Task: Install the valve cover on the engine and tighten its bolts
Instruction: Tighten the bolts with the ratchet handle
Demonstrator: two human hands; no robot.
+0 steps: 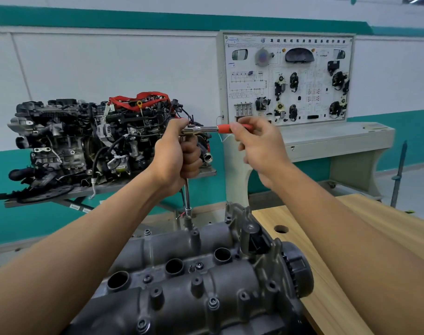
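At bottom centre, the dark grey valve cover [194,286] lies lengthwise, running away from the viewer, against the left edge of a wooden counter [351,238]; what it rests on is hidden. Three round openings run along its middle, and several bolts [213,302] sit in raised bosses on its upper face.

Above the cover's far edge, a socket [188,220] stands on one boss, carried by a slim, upright extension bar [187,197]. The bar rises to a ratchet [206,128], whose red handle points horizontally to the right.

The left hand [177,155] grips the top of the extension bar just under the ratchet head, with its fingers [191,160] curled tightly round the bar and its thumb up beside the head. The right hand [259,146] holds the red handle, its fingers [249,122] and thumb pinching the grip lightly while the palm stays off it.

Behind, a second, fully dressed engine [85,141] with red straps sits on a metal stand [68,195]. To its right, a wiring training board [288,78] is mounted on a grey cabinet against the white and teal wall.
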